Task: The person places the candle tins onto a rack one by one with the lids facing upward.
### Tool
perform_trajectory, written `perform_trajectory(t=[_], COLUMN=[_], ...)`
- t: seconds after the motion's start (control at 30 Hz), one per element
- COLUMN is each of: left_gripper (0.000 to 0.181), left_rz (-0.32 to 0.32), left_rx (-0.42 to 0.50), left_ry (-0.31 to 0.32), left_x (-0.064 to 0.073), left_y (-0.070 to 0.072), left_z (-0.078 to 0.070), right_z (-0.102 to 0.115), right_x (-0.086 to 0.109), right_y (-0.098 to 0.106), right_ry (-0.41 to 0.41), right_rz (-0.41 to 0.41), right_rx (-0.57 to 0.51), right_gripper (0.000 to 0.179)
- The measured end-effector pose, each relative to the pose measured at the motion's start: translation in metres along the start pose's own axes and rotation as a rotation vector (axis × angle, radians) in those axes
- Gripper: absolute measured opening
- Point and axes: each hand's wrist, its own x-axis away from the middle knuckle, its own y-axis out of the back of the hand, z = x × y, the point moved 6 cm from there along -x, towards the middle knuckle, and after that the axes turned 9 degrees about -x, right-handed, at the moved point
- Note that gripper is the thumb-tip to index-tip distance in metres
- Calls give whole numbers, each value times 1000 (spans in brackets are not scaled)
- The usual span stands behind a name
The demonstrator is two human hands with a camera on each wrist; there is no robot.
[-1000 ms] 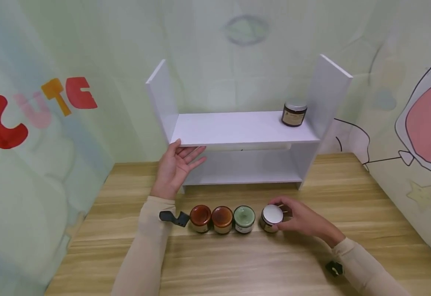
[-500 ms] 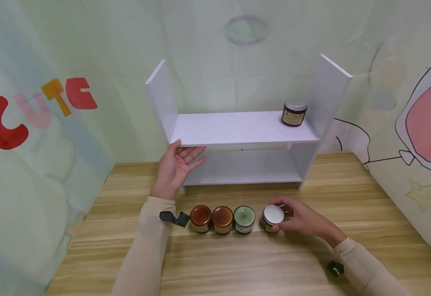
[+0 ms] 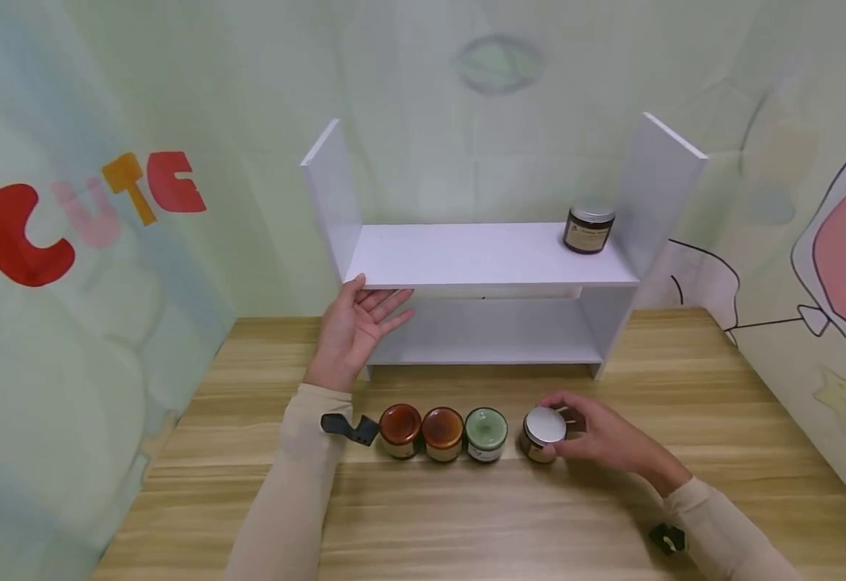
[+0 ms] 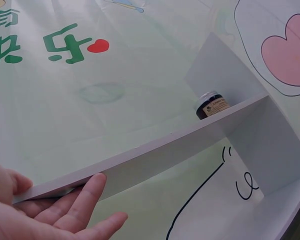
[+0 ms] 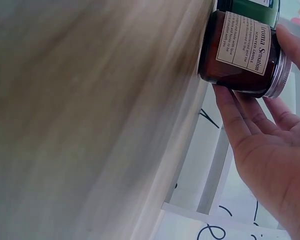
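Note:
My right hand point(image 3: 605, 436) grips a dark brown scented candle jar point(image 3: 539, 448) with a silver lid, thumb on the near side and fingers behind. In the right wrist view the jar point(image 5: 240, 52) stands on the table, its label reading "scented candle". My left hand point(image 3: 346, 339) holds the front left edge of the white shelf's upper board point(image 3: 459, 254). The left wrist view shows the thumb over the board and the fingers point(image 4: 90, 197) below it. To the left of the held jar stand a green candle jar point(image 3: 486, 428) and two reddish-brown candle jars point(image 3: 442, 428).
Another dark candle jar point(image 3: 588, 230) with a silver lid stands at the right end of the upper board, near the upright side panel point(image 3: 659, 194). A lower board point(image 3: 496, 331) runs beneath. The wooden table point(image 3: 510, 516) meets printed cloth walls point(image 3: 198, 242).
The head view has shifted a little, so everything appears slightly farther right. Both hands keep their holds, and the candle jar in my right hand stays at about the same place on the table.

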Motion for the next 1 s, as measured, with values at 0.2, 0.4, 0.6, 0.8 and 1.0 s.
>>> perform_trajectory(t=[0.2, 0.4, 0.6, 0.8, 1.0], left_gripper=[27, 27, 26, 26, 27], left_rz=[2, 15, 21, 14, 15], left_rx=[7, 4, 14, 15, 17], left_ry=[2, -4, -1, -8, -2], left_x=[0, 0, 1, 0, 0], left_y=[0, -1, -2, -1, -1], left_z=[-1, -1, -1, -2, -1], right_z=[1, 9, 20, 37, 48], right_x=[1, -1, -3, -8, -9], right_y=[7, 13, 19, 26, 31], right_ry=[11, 58, 51, 38, 48], right_rz=[-13, -22, -6, -2, 0], right_rx=[31, 53, 57, 34, 44], right_gripper=[55, 54, 52, 52, 51])
